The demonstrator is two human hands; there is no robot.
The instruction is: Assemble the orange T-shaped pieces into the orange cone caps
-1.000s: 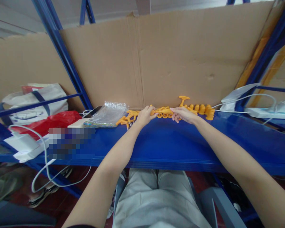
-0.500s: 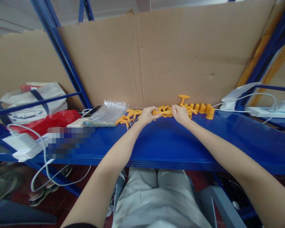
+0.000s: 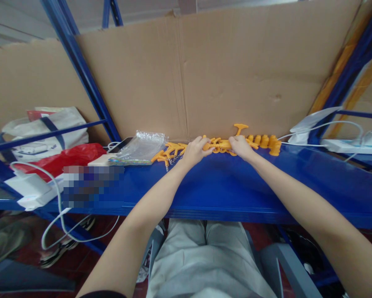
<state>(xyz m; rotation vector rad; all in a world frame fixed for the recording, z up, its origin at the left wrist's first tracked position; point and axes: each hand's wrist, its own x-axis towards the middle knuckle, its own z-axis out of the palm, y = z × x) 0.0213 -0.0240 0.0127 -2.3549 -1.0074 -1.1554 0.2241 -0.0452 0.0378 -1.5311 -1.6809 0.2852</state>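
Near the back of the blue shelf, my left hand (image 3: 196, 151) is closed on a yellow plastic piece (image 3: 208, 145). My right hand (image 3: 240, 147) has its fingers closed at the right end of the yellow parts between the hands; it seems to grip the same piece. Yellow rings and rods lie behind and between them. Branching yellow pieces (image 3: 175, 147) with thin chains are left of my left hand. A T-shaped yellow piece (image 3: 241, 126) stands behind my right hand. Several yellow cylinders (image 3: 265, 141) form a row to its right.
A clear plastic bag (image 3: 142, 147), a red bag (image 3: 74, 159), a white charger (image 3: 27, 186) with cables and a cloth bag (image 3: 43, 136) are on the left. Cardboard (image 3: 229, 70) closes off the back. A power strip (image 3: 353, 145) is at the right. Someone's shoe shows below left.
Both hands have shifted slightly to the right with the yellow piece between them. My left fingers have changed their hold a little, and more yellow shows beside them.
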